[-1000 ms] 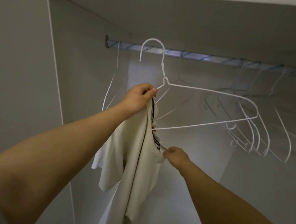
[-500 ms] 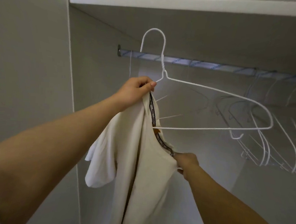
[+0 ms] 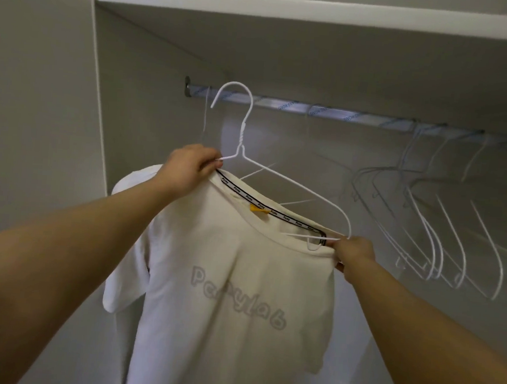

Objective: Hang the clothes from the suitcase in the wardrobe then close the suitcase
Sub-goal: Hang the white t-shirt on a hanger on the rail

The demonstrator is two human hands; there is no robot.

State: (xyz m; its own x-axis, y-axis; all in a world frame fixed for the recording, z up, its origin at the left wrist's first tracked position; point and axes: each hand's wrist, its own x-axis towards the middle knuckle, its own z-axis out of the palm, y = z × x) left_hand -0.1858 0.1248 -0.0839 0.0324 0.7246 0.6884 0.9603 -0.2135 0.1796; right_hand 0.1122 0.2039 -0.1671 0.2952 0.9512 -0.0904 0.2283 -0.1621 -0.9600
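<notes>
Cream T-shirt (image 3: 225, 279), collar (image 3: 274, 213) stretched between fingers (image 3: 208, 162)

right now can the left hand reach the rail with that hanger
Probably yes: the left hand holds the white wire hanger, hook level with the rail; empty hangers cluster farther right.

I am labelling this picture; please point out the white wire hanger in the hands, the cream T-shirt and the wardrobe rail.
white wire hanger (image 3: 242, 137), head view, on its twisted neck.
cream T-shirt (image 3: 242, 251), head view, on the chest above the print.
wardrobe rail (image 3: 327, 112), head view, on its bare middle stretch.
</notes>
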